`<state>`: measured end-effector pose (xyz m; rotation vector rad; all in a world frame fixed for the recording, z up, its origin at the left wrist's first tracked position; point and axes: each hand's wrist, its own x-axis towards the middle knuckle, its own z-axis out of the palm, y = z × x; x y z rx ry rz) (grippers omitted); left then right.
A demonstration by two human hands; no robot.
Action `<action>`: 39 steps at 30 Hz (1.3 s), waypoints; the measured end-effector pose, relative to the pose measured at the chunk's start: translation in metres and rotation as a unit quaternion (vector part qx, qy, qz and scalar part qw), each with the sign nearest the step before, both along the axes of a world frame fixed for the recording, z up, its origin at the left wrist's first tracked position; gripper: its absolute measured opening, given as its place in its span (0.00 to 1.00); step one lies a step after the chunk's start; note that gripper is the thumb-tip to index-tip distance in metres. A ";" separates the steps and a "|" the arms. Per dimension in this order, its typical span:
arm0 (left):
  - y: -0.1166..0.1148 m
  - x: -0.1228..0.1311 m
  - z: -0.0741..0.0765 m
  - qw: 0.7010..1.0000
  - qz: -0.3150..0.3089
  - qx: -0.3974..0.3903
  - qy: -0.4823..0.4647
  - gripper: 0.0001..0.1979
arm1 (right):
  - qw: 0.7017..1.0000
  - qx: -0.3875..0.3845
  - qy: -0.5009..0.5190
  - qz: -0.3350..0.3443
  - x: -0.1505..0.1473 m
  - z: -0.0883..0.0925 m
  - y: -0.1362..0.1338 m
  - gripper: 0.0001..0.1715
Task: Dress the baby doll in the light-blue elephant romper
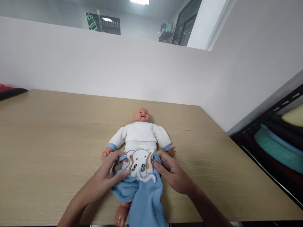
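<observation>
A baby doll [141,132] in a white top with blue cuffs lies face up on the wooden table [47,138], head toward the far wall. Blue fleece overalls [142,189] with a white elephant patch on the bib cover its lower body. My left hand [111,173] grips the left edge of the bib and the blue fabric below it. On the other side, my right hand [171,171] pinches the bib's right edge by the doll's hip. One bare doll foot [121,214] sticks out near the table's front edge.
A white partition wall [94,69] runs along the table's far edge and right side. A black rack [279,138] at the right holds folded teal, yellow and dark fabrics. A dark and red object [9,91] lies at the far left edge.
</observation>
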<state>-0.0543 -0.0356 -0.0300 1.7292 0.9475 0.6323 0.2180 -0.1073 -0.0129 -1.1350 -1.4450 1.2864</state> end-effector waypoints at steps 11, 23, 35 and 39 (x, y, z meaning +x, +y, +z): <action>0.005 0.046 0.045 0.957 -0.258 0.070 0.111 0.13 | 0.973 -0.021 -0.224 0.041 0.013 0.007 -0.036 0.19; 0.007 0.056 0.041 0.936 -0.342 -0.078 0.038 0.27 | 0.997 -0.075 -0.032 -0.001 0.025 -0.026 -0.055 0.30; -0.003 0.044 0.041 0.963 -0.255 -0.077 0.024 0.25 | 0.998 -0.055 -0.021 -0.001 0.011 -0.016 -0.055 0.35; -0.002 0.044 0.026 0.958 -0.252 -0.134 -0.036 0.28 | 0.997 -0.075 0.031 -0.011 0.002 -0.019 -0.047 0.35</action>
